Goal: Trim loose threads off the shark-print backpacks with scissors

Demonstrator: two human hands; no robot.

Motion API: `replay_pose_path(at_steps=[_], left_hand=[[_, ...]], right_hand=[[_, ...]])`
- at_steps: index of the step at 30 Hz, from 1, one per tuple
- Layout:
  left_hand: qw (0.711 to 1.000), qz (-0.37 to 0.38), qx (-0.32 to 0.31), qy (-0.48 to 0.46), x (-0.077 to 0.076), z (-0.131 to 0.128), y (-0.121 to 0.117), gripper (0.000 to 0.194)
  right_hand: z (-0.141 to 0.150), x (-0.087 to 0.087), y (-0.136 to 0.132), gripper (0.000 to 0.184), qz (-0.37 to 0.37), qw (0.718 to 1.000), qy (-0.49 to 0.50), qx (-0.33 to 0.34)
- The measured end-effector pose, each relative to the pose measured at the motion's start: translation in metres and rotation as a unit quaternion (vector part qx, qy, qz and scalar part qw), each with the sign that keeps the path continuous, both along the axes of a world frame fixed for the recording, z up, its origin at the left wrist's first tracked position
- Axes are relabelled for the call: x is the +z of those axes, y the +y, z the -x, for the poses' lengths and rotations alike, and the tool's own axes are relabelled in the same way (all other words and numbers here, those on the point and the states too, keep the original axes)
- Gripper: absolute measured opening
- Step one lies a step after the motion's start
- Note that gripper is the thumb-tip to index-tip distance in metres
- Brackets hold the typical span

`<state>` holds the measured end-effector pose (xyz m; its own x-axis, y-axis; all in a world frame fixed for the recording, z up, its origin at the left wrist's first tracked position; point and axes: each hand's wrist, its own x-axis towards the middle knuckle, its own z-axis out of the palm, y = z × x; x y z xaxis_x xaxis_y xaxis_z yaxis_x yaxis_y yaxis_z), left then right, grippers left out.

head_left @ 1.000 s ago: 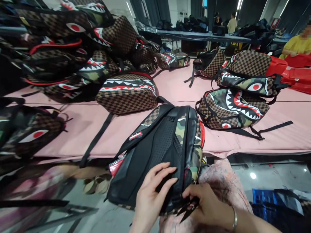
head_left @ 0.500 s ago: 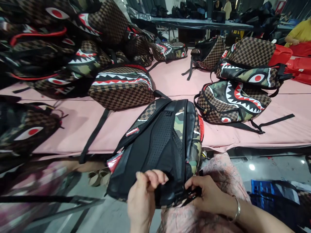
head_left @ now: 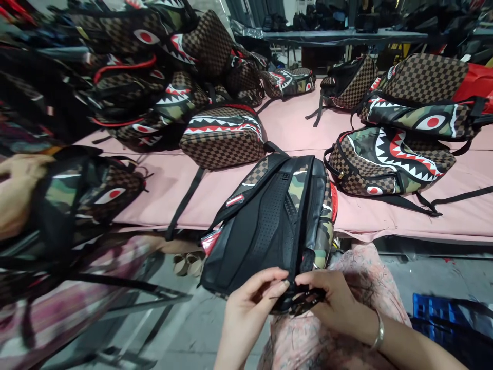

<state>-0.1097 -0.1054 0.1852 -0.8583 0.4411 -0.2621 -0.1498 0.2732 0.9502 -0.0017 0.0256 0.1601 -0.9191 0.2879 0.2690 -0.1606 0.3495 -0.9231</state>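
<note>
A backpack [head_left: 262, 226] in checkered and camouflage pattern lies back side up, its near end over the table edge by my lap. Its black shoulder straps and padded back face up. At its lower right corner my right hand [head_left: 333, 293], with a bracelet on the wrist, is closed on a black strap [head_left: 310, 297]. Just left of it, my left hand [head_left: 258, 295] has thumb and forefinger pinched close to the same strap. Whatever lies between those fingertips is too small to make out.
More shark-mouth backpacks [head_left: 396, 159] lie on the pink table [head_left: 296, 128], with a tall pile [head_left: 154, 97] at back left. At far left another person's hand [head_left: 23, 185] rests at a backpack [head_left: 96, 200]. A blue bag [head_left: 442, 318] is at lower right.
My left hand has moved right, from over the backpack's back panel to beside my right hand. The view has turned left, bringing the other person's hand into sight.
</note>
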Motion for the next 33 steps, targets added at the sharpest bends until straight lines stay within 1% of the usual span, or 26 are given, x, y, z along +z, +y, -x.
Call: replay_pose_path(at_steps=[4,5,7,9,11,12,15,18,20,22,23,24,25,27,28,29,30,31,32,33], left_hand=[[0.996,-0.025,0.080,0.011,-0.004,-0.005,0.007,0.029],[0.994,-0.032,0.100,0.012,-0.005,-0.006,0.008,0.030],[0.991,-0.036,0.131,0.023,-0.008,-0.008,0.009,0.033],[0.988,-0.031,0.146,0.036,-0.009,-0.009,0.008,0.034],[0.988,-0.029,0.148,0.043,-0.009,-0.010,0.007,0.035],[0.988,-0.029,0.145,0.045,-0.008,-0.010,0.006,0.035],[0.990,-0.032,0.134,0.043,-0.006,-0.010,0.004,0.035],[0.991,-0.037,0.124,0.038,-0.005,-0.011,0.004,0.034],[0.991,-0.043,0.120,0.032,-0.004,-0.012,0.006,0.033],[0.990,-0.064,0.127,0.004,-0.003,-0.012,0.009,0.034],[0.988,-0.081,0.131,-0.026,-0.002,-0.013,0.010,0.035],[0.984,-0.102,0.136,-0.061,0.000,-0.013,0.012,0.037],[0.977,-0.124,0.139,-0.100,0.002,-0.013,0.013,0.038],[0.963,-0.162,0.135,-0.167,0.007,-0.012,0.015,0.039],[0.957,-0.176,0.131,-0.188,0.009,-0.012,0.015,0.039],[0.954,-0.187,0.129,-0.197,0.012,-0.011,0.015,0.040],[0.953,-0.194,0.125,-0.199,0.014,-0.009,0.016,0.041],[0.955,-0.195,0.116,-0.193,0.016,-0.007,0.016,0.043],[0.961,-0.187,0.102,-0.178,0.018,-0.004,0.017,0.044],[0.971,-0.167,0.079,-0.154,0.020,0.000,0.017,0.045]], right_hand=[[0.002,0.009,0.005,0.015,-0.049,0.998,-0.031,0.011],[0.003,0.013,0.007,0.015,-0.055,0.998,-0.042,0.011],[0.004,0.020,0.015,0.023,-0.068,0.995,-0.066,0.000],[0.006,0.028,0.024,0.023,-0.109,0.991,-0.076,-0.025],[0.011,0.037,0.032,0.016,-0.184,0.980,-0.072,-0.037],[0.013,0.042,0.035,0.016,-0.227,0.971,-0.071,-0.029],[0.021,0.055,0.037,0.013,-0.339,0.935,-0.103,0.020],[0.027,0.066,0.035,0.008,-0.408,0.903,-0.128,0.049],[0.029,0.068,0.035,0.008,-0.426,0.895,-0.121,0.059],[0.029,0.065,0.037,0.010,-0.416,0.900,-0.109,0.064],[0.027,0.062,0.038,0.010,-0.394,0.912,-0.100,0.059],[0.025,0.058,0.039,0.010,-0.354,0.930,-0.089,0.046],[0.022,0.052,0.039,0.009,-0.296,0.952,-0.079,0.027],[0.015,0.040,0.035,0.008,-0.142,0.987,-0.069,-0.006],[0.011,0.033,0.031,0.012,-0.070,0.995,-0.066,-0.015],[0.007,0.026,0.026,0.020,-0.018,0.998,-0.063,-0.020],[0.004,0.019,0.020,0.028,0.008,0.998,-0.057,-0.022],[0.001,0.012,0.013,0.032,0.011,0.998,-0.048,-0.026],[-0.001,0.006,0.006,0.031,-0.005,0.999,-0.036,-0.033],[-0.002,0.001,-0.001,0.025,-0.036,0.998,-0.028,-0.042]])
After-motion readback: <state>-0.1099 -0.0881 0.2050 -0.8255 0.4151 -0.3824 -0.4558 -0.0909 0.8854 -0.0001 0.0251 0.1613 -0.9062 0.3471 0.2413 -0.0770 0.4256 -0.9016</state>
